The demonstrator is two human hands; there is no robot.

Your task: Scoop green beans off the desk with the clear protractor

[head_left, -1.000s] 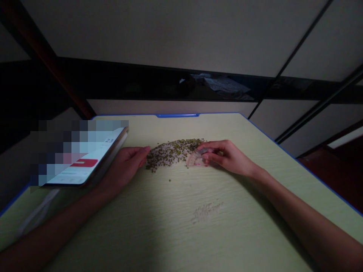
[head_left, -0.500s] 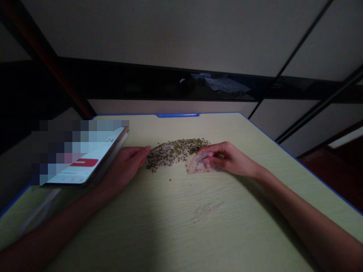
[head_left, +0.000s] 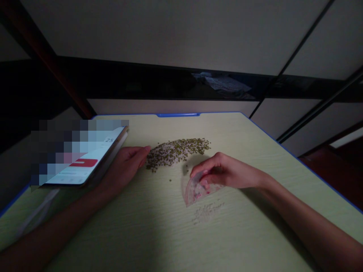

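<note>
In the head view, the right hand, fingers curled, pinches the protractor between the seeds and the grains on the table. The left hand is loosely closed at the seeds' left end, beside the tablet; whether it grips anything cannot be told.

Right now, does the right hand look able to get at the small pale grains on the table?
Probably yes: the right hand is just beyond the pale grains, and I see nothing between that blocks it. But its grip holds a clear protractor, which may hinder picking.
</note>
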